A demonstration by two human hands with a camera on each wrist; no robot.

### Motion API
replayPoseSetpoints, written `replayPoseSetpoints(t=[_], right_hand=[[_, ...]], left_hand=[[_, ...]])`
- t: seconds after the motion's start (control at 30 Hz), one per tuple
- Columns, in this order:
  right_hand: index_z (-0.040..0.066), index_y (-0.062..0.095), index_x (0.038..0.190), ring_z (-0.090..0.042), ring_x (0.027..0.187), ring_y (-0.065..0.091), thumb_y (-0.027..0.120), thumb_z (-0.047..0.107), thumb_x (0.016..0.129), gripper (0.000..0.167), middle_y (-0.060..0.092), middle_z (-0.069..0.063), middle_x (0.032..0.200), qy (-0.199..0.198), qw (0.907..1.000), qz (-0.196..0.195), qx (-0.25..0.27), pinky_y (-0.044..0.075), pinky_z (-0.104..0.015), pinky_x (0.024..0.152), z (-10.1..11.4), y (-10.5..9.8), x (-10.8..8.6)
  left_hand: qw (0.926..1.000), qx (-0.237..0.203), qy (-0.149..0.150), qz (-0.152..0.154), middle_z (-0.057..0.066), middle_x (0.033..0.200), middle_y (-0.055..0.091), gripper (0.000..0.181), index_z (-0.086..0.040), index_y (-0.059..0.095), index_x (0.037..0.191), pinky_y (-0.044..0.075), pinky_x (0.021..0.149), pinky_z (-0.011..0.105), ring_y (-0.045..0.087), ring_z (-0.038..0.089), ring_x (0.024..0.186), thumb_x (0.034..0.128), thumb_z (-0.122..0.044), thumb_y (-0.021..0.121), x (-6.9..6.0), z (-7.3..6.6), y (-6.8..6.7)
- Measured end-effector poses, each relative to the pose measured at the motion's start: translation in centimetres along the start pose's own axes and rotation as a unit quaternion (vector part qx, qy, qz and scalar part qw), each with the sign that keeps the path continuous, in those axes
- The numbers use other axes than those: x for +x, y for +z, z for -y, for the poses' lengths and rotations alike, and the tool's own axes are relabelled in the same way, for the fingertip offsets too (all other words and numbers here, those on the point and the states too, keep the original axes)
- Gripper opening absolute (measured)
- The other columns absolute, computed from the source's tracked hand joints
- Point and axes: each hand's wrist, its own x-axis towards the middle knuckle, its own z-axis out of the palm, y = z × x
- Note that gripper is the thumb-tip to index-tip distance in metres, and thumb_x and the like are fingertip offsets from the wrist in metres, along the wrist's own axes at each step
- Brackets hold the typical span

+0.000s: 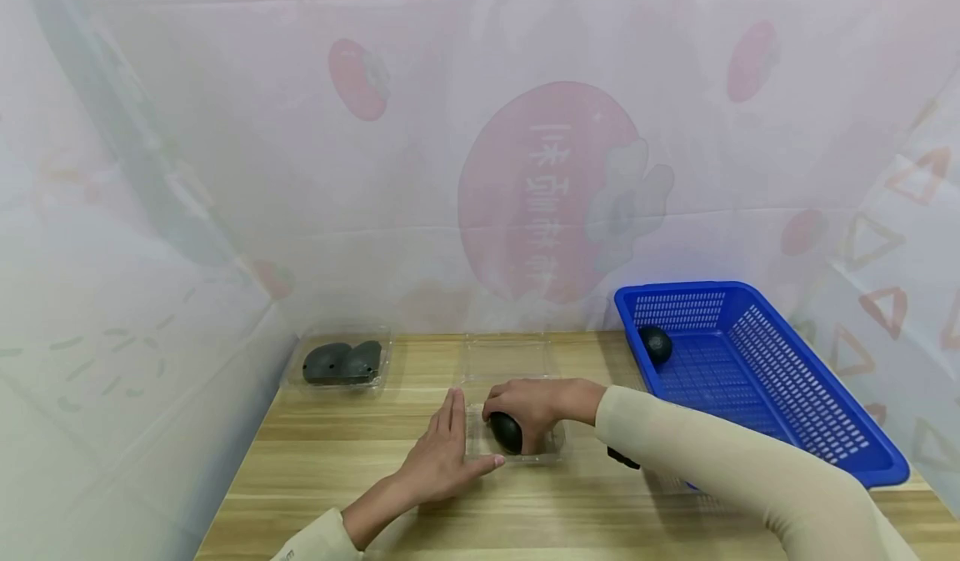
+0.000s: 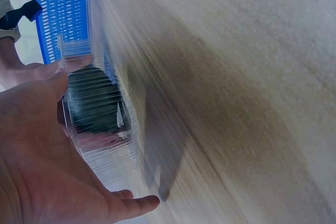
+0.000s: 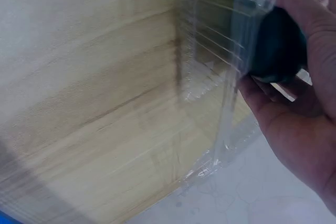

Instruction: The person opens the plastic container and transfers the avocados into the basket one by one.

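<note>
A dark green avocado (image 1: 506, 433) is inside an open clear plastic clamshell box (image 1: 557, 458) at the middle of the table. My right hand (image 1: 531, 411) reaches down into the box and grips the avocado, its fingers and thumb curled round it in the right wrist view. Through the ribbed wall in the left wrist view, the avocado (image 2: 92, 100) shows at the box's near side. My left hand (image 1: 438, 461) is at the box's left side, fingers straight and thumb spread along the front edge. The lid (image 1: 507, 356) lies folded back behind the box.
At the back right, a blue plastic basket (image 1: 813, 386) holds another avocado (image 1: 656, 344) in its far left corner. A second clear box (image 1: 296, 373) with dark avocados (image 1: 327, 364) stands at the back left. A printed cloth (image 1: 420, 169) hangs behind the table.
</note>
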Motion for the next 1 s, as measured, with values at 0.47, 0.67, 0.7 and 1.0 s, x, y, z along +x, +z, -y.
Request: replayPoseSetpoints(t=[0.47, 0.67, 0.7, 1.0], right_hand=[[0.012, 0.061, 0.142, -0.016, 0.123, 0.059, 0.097, 0.034, 0.078, 0.076, 0.057, -0.004, 0.141, -0.072, 0.9953, -0.052, -0.039, 0.052, -0.028, 0.103, -0.8, 1.5, 0.2], [0.013, 0.06, 0.143, -0.015, 0.126, 0.059, 0.097, 0.037, 0.077, 0.079, 0.056, -0.005, 0.144, -0.083, 0.9939, -0.059, -0.043, 0.05, -0.027, 0.105, -1.2, 1.6, 0.0], [0.013, 0.06, 0.143, -0.016, 0.127, 0.059, 0.097, 0.037, 0.077, 0.079, 0.056, -0.005, 0.145, -0.083, 0.9939, -0.06, -0.041, 0.05, -0.027, 0.106, -1.3, 1.5, 0.0], [0.01, 0.06, 0.143, -0.02, 0.129, 0.059, 0.097, 0.028, 0.077, 0.078, 0.055, -0.007, 0.147, -0.088, 0.9919, -0.09, -0.017, 0.052, -0.032, 0.105, -1.4, 0.5, -1.1]], left_hand=[[1.0, -0.004, 0.006, -0.003, 0.032, 0.173, 0.002, 0.121, 0.007, 0.002, 0.167, 0.038, 0.109, 0.073, 0.018, 0.055, 0.156, 0.0957, -0.063, 0.07, -0.3, -0.5, -0.4], [1.0, -0.001, 0.003, 0.0, 0.031, 0.174, 0.001, 0.119, 0.006, 0.002, 0.167, 0.037, 0.111, 0.072, 0.016, 0.054, 0.157, 0.0965, -0.061, 0.07, -0.2, -0.5, -0.3], [1.0, -0.003, 0.003, 0.002, 0.031, 0.174, 0.002, 0.119, 0.007, 0.002, 0.167, 0.037, 0.111, 0.072, 0.017, 0.054, 0.157, 0.0964, -0.061, 0.07, -0.2, -0.6, -0.4], [0.9999, -0.007, -0.012, 0.006, 0.032, 0.173, 0.004, 0.119, 0.008, 0.005, 0.167, 0.039, 0.109, 0.072, 0.018, 0.054, 0.156, 0.0955, -0.06, 0.072, -0.6, -1.7, -1.3]])
